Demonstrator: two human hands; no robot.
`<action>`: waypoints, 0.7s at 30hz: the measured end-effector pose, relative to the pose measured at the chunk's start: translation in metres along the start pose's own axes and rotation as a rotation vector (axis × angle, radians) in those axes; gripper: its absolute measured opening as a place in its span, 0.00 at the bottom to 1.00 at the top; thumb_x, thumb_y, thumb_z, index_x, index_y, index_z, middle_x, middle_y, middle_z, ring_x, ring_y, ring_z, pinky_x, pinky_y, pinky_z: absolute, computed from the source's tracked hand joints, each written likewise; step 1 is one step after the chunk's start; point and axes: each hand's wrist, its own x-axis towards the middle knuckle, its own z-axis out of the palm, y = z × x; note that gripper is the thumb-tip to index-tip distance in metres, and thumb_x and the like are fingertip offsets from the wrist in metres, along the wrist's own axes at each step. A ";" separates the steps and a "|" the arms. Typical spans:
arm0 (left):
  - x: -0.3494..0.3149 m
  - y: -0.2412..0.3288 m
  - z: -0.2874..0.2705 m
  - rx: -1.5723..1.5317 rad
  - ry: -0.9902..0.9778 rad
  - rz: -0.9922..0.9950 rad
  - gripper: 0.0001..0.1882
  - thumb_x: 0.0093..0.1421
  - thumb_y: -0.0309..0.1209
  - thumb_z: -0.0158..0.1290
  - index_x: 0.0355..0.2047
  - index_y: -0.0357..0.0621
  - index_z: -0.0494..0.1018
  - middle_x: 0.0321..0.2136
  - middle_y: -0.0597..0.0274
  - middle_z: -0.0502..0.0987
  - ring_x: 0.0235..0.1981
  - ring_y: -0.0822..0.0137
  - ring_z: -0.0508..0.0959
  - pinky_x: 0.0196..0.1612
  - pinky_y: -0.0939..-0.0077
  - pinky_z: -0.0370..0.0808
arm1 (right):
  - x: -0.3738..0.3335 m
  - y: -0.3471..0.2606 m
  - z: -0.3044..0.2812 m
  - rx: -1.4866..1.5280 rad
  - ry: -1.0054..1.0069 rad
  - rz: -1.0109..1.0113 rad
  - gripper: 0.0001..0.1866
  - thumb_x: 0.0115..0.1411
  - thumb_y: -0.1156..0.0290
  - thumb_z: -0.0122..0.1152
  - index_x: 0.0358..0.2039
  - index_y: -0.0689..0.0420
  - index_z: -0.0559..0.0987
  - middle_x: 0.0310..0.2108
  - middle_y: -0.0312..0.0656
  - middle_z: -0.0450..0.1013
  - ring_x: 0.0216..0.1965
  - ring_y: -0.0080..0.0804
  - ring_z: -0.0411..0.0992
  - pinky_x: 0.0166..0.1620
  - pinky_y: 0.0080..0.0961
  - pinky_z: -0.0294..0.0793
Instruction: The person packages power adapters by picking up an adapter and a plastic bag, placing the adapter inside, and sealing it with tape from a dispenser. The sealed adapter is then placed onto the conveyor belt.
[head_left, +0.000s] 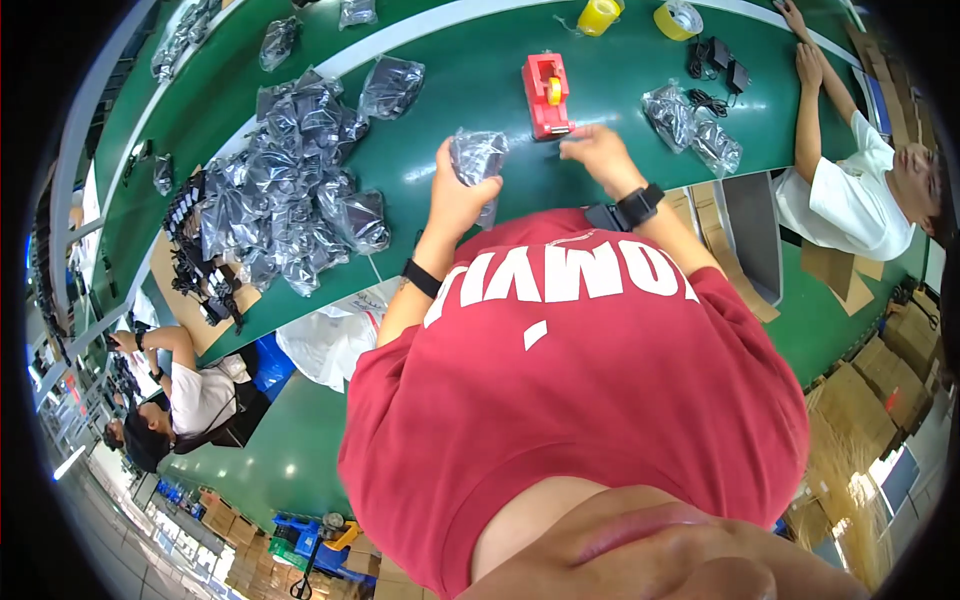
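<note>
My left hand [458, 195] is closed around a clear plastic bag [480, 152] with something dark inside, held upright over the near edge of the green table. To its right, my right hand [606, 160] is at the cutting end of a red tape dispenser [534, 95], which carries a roll of yellowish tape [553, 91]. The fingers of that hand are pinched together. Whether a strip of tape is between them is too small to tell. One more bagged dark item [391, 87] lies beyond my left hand.
A large heap of bagged dark items [290, 170] covers the table at left, beside loose black adapters [205, 285] on cardboard. More bagged items [672, 112] and black adapters [735, 75] lie at right. Tape rolls [598, 16] stand at the back. Co-workers sit on both sides.
</note>
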 end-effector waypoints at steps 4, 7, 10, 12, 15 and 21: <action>0.001 -0.001 -0.001 0.003 0.008 -0.002 0.42 0.36 0.28 0.57 0.51 0.29 0.50 0.40 0.51 0.67 0.40 0.65 0.70 0.44 0.77 0.66 | -0.015 0.007 0.002 0.155 -0.088 0.153 0.10 0.49 0.67 0.55 0.30 0.59 0.74 0.24 0.33 0.71 0.26 0.17 0.65 0.30 0.13 0.60; 0.001 -0.001 0.001 0.013 -0.027 0.024 0.41 0.36 0.28 0.57 0.51 0.29 0.50 0.41 0.50 0.67 0.41 0.65 0.70 0.44 0.76 0.66 | -0.012 0.006 0.009 0.222 -0.068 0.191 0.08 0.49 0.63 0.54 0.26 0.53 0.75 0.20 0.28 0.67 0.24 0.15 0.63 0.26 0.11 0.55; 0.000 0.000 0.003 0.082 -0.038 0.055 0.42 0.36 0.29 0.57 0.51 0.29 0.50 0.41 0.50 0.67 0.41 0.64 0.70 0.45 0.76 0.66 | -0.010 0.011 0.014 0.333 0.024 0.310 0.08 0.50 0.62 0.54 0.24 0.53 0.74 0.18 0.28 0.66 0.22 0.15 0.62 0.23 0.12 0.53; 0.000 0.002 0.004 0.080 -0.048 0.059 0.42 0.36 0.30 0.57 0.51 0.29 0.50 0.42 0.49 0.66 0.41 0.64 0.69 0.45 0.76 0.66 | -0.007 0.018 0.017 0.372 0.116 0.203 0.11 0.52 0.62 0.53 0.22 0.57 0.75 0.19 0.33 0.68 0.21 0.21 0.62 0.26 0.18 0.59; -0.001 0.007 0.006 0.102 -0.047 0.042 0.43 0.35 0.31 0.57 0.51 0.30 0.51 0.40 0.49 0.68 0.40 0.64 0.70 0.43 0.76 0.67 | -0.003 0.025 0.018 0.227 0.060 0.194 0.15 0.53 0.59 0.52 0.22 0.58 0.74 0.16 0.33 0.66 0.19 0.20 0.60 0.24 0.20 0.59; -0.006 0.027 0.016 0.467 0.052 0.073 0.40 0.35 0.34 0.56 0.50 0.37 0.55 0.36 0.45 0.71 0.37 0.53 0.74 0.38 0.70 0.70 | -0.036 -0.005 0.011 -0.617 0.160 -0.383 0.13 0.54 0.63 0.49 0.24 0.61 0.73 0.19 0.47 0.69 0.22 0.41 0.68 0.28 0.31 0.66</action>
